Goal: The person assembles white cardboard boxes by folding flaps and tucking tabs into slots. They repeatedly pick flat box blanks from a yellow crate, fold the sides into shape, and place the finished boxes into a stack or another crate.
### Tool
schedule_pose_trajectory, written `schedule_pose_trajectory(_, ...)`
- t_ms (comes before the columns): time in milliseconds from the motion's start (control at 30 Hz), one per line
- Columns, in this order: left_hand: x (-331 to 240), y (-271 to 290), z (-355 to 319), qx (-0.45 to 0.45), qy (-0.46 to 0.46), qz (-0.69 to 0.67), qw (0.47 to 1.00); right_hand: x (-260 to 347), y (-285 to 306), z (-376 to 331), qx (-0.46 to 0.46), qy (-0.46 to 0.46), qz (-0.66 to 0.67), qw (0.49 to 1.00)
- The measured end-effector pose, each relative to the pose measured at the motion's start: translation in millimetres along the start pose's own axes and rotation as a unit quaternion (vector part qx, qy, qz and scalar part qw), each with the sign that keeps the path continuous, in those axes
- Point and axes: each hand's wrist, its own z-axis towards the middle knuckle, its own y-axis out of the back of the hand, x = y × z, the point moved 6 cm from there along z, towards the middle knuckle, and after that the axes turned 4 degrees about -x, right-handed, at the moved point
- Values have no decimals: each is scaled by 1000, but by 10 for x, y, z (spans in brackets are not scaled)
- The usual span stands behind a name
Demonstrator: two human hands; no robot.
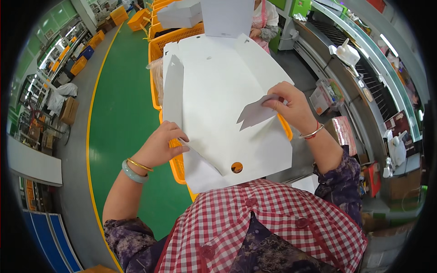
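A large white cardboard box blank (218, 82), partly folded, lies in front of me with its side flaps raised. On its left edge my left hand (164, 143) is closed, thumb and fingers gripping the cardboard near a folded corner. At the right side my right hand (287, 104) pinches a small grey-white flap (257, 111) that stands up from the blank, thumb on the near face. Toward me, the near panel has a round hole (236, 167) through which something orange shows. Beneath the blank is a yellow-orange plastic crate (178, 164), mostly covered.
More yellow crates (182, 34) line up beyond, with folded white boxes (180, 14) on them. Another person (264, 27) stands past the blank at the upper right. A conveyor (353, 59) runs along the right; a green floor lane (123, 82) lies to the left.
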Motion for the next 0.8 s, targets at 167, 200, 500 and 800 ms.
schedule_pose_trajectory(167, -473, -179, -27, -61, 26, 108, 992, 295, 93, -316, 11, 61, -47, 997)
schedule_pose_trajectory(200, -597, -219, -12, -67, 15, 125, 990, 387, 127, -360, 19, 92, -87, 992)
schedule_pose_trajectory(500, -1342, -52, 73, -49, 47, 136, 988, 515, 521, -646, 9, 68, 22, 997)
schedule_pose_trajectory(800, -1678, 0, -96, -45, -50, 50, 996, 982, 736, -763, 29, 105, 55, 993)
